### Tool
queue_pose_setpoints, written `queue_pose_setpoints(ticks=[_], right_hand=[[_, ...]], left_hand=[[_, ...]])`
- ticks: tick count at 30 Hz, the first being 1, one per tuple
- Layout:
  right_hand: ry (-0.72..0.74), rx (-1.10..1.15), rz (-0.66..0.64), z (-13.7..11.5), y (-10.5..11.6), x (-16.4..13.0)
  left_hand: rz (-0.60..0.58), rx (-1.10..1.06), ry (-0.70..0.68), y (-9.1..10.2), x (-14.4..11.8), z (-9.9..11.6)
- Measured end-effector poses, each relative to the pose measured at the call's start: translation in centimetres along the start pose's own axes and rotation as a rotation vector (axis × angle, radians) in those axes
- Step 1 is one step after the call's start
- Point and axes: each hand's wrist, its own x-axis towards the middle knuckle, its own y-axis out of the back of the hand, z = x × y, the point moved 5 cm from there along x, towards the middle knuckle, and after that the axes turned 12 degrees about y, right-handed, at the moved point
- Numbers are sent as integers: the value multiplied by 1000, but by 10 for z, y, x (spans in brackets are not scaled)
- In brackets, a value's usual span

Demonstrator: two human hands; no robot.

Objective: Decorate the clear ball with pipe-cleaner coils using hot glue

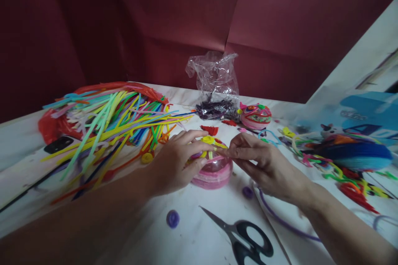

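Observation:
My left hand (174, 161) rests on a clear dome wrapped in pink pipe cleaner (214, 174), fingers curled over its left side. A yellow pipe-cleaner coil (209, 140) sits on top of the dome, under my left fingertips. From the right, my right hand (258, 159) pinches a thin strand at the dome's top with its fingertips. Both hands meet over the dome in the middle of the white table (199, 236).
A big pile of coloured pipe cleaners (118, 116) lies at the left, with a black phone (58, 145) beside it. Black scissors (245, 240) lie in front. A plastic bag (214, 87), a second decorated dome (255, 116), purple coils (173, 218) and blue yarn (357, 155) surround the hands.

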Motion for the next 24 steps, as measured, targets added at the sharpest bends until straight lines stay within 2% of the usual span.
queue_pose_setpoints(ticks=[6, 10, 14, 19, 24], right_hand=[[16, 6, 16, 2, -2, 0], [-43, 55, 151, 4, 2, -4], [-60, -11, 245, -1, 7, -8], [-14, -74, 162, -13, 0, -10], [-33, -119, 102, -9, -7, -11]], left_hand=[[-36, 83, -34, 0, 1, 0], [-37, 77, -53, 0, 1, 1], [-44, 76, -41, -1, 2, 0], [-59, 74, -34, 1, 2, 5], [-60, 72, -24, 2, 2, 8]])
